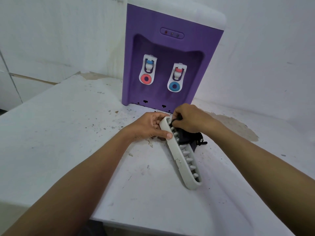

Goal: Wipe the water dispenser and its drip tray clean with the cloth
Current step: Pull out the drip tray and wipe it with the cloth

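Note:
A purple and white water dispenser (170, 53) with two taps stands at the back of the white counter (68, 133). Its white drip tray (183, 160) is off the dispenser and tilted on edge on the counter in front of it, slats facing right. My left hand (150, 126) grips the tray's far end from the left. My right hand (189, 118) presses a dark cloth (189, 137) into the slats at that same end. Most of the cloth bunches behind the tray, partly hidden by it.
Dark specks and chipped paint patches mark the counter around the tray and to the right (238, 126). White walls close in behind and to the right. The counter's front edge (153, 225) runs close below the tray.

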